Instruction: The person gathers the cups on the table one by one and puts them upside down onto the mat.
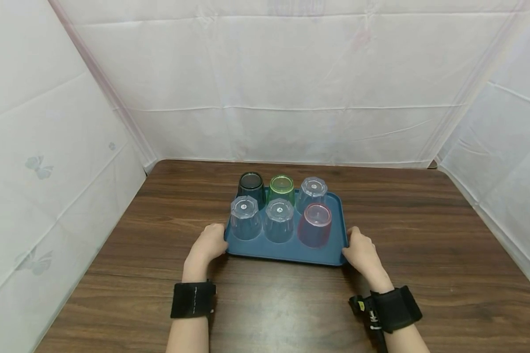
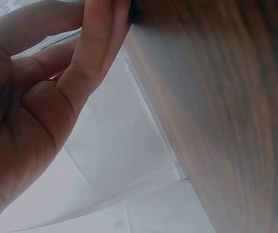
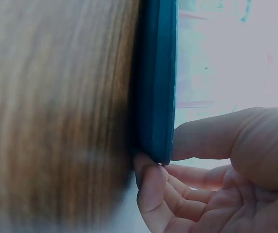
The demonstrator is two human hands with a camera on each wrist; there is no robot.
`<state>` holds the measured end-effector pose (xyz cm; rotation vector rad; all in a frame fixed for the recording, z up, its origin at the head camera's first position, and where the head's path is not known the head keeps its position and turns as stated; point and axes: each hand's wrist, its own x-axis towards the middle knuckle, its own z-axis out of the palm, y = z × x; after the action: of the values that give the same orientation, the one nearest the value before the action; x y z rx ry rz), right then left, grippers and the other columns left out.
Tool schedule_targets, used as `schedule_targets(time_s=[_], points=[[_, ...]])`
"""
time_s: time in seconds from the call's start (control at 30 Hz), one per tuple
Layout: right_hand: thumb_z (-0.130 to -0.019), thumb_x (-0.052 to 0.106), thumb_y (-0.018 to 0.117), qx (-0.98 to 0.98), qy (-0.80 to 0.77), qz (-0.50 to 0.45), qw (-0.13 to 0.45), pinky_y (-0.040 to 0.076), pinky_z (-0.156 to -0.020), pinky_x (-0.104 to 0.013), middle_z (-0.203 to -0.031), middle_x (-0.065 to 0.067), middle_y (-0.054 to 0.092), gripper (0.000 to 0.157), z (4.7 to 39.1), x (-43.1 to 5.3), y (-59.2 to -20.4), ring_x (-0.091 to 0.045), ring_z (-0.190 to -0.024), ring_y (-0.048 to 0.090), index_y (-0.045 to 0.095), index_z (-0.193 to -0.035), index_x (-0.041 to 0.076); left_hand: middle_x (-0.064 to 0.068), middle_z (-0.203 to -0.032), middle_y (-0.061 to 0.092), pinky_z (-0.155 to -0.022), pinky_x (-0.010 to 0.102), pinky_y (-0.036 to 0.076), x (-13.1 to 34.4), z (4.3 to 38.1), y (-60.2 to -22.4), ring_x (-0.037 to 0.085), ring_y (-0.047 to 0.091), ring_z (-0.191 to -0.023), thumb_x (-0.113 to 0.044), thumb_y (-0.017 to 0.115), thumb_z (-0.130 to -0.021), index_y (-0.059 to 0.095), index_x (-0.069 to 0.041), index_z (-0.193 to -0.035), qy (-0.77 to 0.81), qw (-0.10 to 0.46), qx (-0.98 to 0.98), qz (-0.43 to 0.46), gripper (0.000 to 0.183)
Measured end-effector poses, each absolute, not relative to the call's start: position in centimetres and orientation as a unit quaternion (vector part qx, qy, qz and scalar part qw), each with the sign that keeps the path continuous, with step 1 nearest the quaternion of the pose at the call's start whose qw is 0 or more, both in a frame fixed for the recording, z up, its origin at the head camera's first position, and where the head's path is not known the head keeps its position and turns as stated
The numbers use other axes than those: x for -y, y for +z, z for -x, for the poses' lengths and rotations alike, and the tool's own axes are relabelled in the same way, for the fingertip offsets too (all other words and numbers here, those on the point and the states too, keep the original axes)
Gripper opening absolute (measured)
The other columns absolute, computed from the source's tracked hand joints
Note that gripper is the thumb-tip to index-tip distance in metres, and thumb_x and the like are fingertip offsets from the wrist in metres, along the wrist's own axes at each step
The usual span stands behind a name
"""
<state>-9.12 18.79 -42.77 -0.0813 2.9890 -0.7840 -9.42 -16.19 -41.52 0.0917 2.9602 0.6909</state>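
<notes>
A blue rectangular tray point(image 1: 265, 250) carries several upside-down tumblers in two rows. In its back row stand a dark tumbler point(image 1: 251, 190), a green tumbler point(image 1: 281, 187) and a clear tumbler point(image 1: 312, 194). The front row has two clear faceted tumblers point(image 1: 246, 221) and a pink tumbler point(image 1: 315, 226) at the right. My left hand point(image 1: 208, 241) grips the tray's left edge, though its own wrist view barely shows that contact. At the front right corner my right hand point(image 1: 362, 251) pinches the rim, thumb above and fingers underneath in the right wrist view.
A dark brown wooden table point(image 1: 282, 304) lies beneath the tray. White sheeting hangs behind it point(image 1: 282, 132) and along both sides. Each wrist wears a black strap point(image 1: 193, 300).
</notes>
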Motion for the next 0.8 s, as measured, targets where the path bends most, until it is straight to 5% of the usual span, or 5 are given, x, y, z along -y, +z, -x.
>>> schedule_targets(time_s=[0.2, 0.43, 0.67, 0.8], points=[[-0.077, 0.0, 0.056, -0.96, -0.28, 0.016, 0.013, 0.043, -0.061, -0.041, -0.082, -0.017, 0.056, 0.045, 8.0, -18.5, -42.8, -0.024, -0.067, 0.052, 0.042, -0.118, -0.012, 0.012, -0.08, 0.054, -0.06, 0.033, 0.045, 16.4, 8.9, -41.4, 0.022, 0.048, -0.069, 0.007, 0.055, -0.071, 0.06, 0.005, -0.086, 0.223, 0.045, -0.973, -0.039, 0.015], [-0.076, 0.001, 0.061, -0.957, -0.289, 0.01, -0.009, 0.045, -0.074, -0.05, -0.099, -0.027, 0.057, 0.05, 7.1, -18.1, -42.8, -0.037, -0.086, 0.055, 0.042, -0.12, -0.012, 0.027, -0.111, 0.057, -0.073, 0.039, 0.048, 15.9, 7.9, -41.3, 0.026, 0.054, -0.086, 0.005, 0.057, -0.075, 0.054, 0.014, -0.115, 0.236, 0.039, -0.97, -0.045, 0.041], [-0.078, 0.01, 0.067, -0.954, -0.298, 0.021, 0.002, 0.045, -0.082, -0.052, -0.115, -0.032, 0.051, 0.058, 6.5, -17.9, -42.9, -0.044, -0.103, 0.05, 0.039, -0.125, -0.01, 0.023, -0.106, 0.06, -0.079, 0.043, 0.048, 15.5, 7.0, -41.3, 0.028, 0.057, -0.091, -0.007, 0.066, -0.075, 0.055, 0.009, -0.113, 0.257, 0.025, -0.966, -0.033, 0.043], [-0.078, 0.018, 0.069, -0.952, -0.304, 0.028, 0.007, 0.043, -0.085, -0.052, -0.12, -0.033, 0.048, 0.066, 6.2, -17.9, -42.8, -0.044, -0.107, 0.048, 0.037, -0.128, -0.009, 0.025, -0.117, 0.055, -0.089, 0.047, 0.044, 15.3, 6.4, -41.3, 0.034, 0.053, -0.106, -0.013, 0.069, -0.076, 0.047, 0.011, -0.123, 0.273, 0.023, -0.961, -0.032, 0.057]])
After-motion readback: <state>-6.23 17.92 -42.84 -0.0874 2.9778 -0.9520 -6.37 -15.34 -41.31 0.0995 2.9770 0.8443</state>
